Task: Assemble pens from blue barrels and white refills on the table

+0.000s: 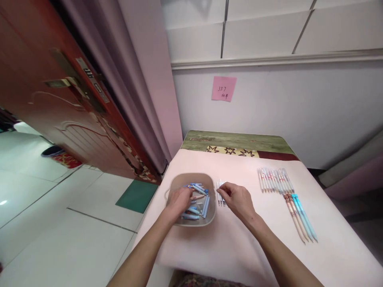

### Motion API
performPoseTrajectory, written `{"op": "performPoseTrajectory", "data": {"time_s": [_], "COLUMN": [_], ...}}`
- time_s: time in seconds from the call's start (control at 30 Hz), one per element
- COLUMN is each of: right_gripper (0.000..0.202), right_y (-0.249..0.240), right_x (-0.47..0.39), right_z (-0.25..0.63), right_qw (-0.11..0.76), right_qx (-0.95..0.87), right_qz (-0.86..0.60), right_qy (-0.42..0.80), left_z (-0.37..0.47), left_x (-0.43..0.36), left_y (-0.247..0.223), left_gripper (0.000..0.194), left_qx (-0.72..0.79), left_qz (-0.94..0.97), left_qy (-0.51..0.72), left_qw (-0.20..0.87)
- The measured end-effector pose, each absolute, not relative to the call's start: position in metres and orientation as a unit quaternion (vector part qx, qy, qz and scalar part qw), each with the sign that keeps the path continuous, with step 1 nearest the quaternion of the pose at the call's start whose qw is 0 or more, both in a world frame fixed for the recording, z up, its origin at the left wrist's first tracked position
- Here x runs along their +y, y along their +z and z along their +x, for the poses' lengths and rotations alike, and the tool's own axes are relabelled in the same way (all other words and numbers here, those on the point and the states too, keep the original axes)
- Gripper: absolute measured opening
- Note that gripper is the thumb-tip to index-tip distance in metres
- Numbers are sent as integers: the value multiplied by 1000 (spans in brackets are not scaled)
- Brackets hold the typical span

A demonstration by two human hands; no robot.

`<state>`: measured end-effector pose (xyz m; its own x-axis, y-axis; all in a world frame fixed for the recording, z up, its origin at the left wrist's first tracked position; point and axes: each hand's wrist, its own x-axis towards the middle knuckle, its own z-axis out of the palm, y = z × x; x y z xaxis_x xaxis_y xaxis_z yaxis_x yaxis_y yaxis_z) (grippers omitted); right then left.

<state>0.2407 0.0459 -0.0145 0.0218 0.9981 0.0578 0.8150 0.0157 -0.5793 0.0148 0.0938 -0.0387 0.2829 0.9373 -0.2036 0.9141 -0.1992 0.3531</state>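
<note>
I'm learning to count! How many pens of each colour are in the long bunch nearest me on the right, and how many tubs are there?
Peach pens: 2
Light blue pens: 2
Tub: 1
Total: 5

One person: bare left hand (180, 200) and bare right hand (240, 199), uncovered forearms, small dark spot near the right wrist, dark, finely patterned cloth (206, 280) at the lap.

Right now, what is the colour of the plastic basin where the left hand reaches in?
The plastic basin is greyish beige, seen in the head view.
</note>
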Motion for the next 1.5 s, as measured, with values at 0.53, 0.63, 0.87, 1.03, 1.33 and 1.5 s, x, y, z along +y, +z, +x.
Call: {"op": "performPoseTrajectory", "data": {"time_s": [0.53, 0.63, 0.87, 1.03, 1.33, 1.5], "right_gripper": [19, 24, 23, 25, 15, 11], "right_y": [-47, -51, -50, -38, -13, -8], "right_x": [90, 91, 81, 80, 54, 43], "right_z": [152, 148, 134, 148, 174, 176], "right_qw": [-41, -54, -43, 28, 396, 444], "right_qx": [-838, -836, -832, -808, -609, -582], "right_qz": [-529, -532, -534, -568, -453, -446], "right_qy": [124, 123, 143, 155, 518, 515], "left_z": [-33, -36, -32, -25, 21, 29], "left_x": [49, 52, 53, 47, 43, 40], "left_y": [-11, -14, -14, -10, -20, -18], "left_gripper": [25, 21, 8, 16, 10, 15], "left_qx": [476, 451, 430, 446, 460, 448], "left_qz": [195, 156, 98, 92, 56, 113], "left_qy": [608, 644, 649, 641, 567, 575], "left_qw": [605, 598, 620, 618, 681, 675]}}
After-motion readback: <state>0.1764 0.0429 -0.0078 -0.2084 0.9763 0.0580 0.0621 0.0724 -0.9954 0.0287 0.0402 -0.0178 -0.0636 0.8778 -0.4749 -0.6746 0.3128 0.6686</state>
